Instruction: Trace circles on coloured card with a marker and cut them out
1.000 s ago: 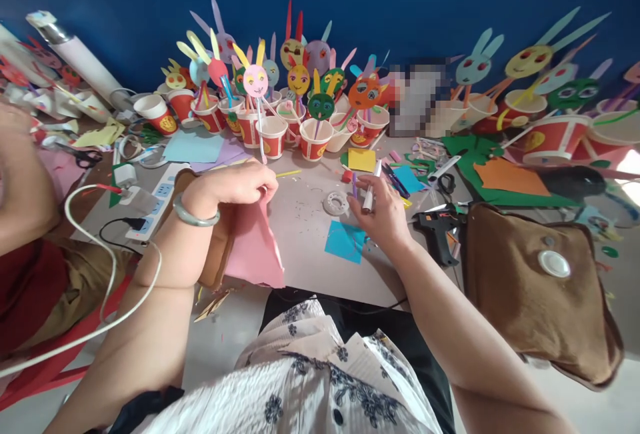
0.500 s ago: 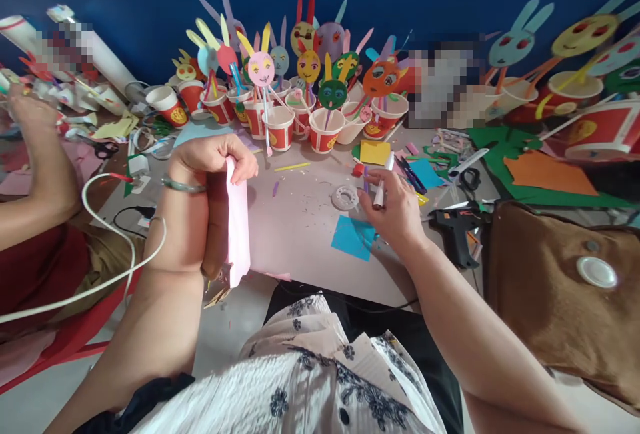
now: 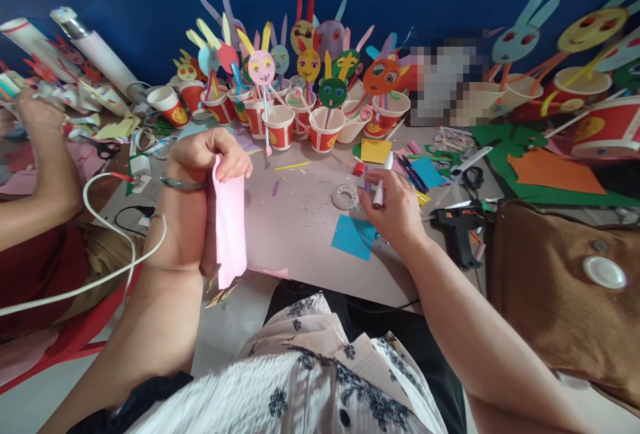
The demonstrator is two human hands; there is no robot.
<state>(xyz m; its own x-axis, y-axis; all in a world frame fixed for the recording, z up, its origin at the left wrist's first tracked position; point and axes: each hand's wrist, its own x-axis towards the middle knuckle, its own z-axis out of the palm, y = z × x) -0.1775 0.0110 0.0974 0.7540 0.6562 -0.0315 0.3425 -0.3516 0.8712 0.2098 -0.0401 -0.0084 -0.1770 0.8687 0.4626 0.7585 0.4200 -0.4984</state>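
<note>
Pinching the top of the pink paper (image 3: pixel 231 221), the left hand (image 3: pixel 213 157) let the sheet hang at the near edge of the desk (image 3: pixel 295 234), where a loosened grip could have dropped it to the floor (image 3: pixel 225 334). Well apart from it, past the white ring (image 3: pixel 337 201) and blue paper (image 3: pixel 347 237), the right hand (image 3: pixel 395 204) touched a marker (image 3: pixel 379 195), its grip unclear, and an outward swing might have knocked the glue gun (image 3: pixel 461 237) on its right.
</note>
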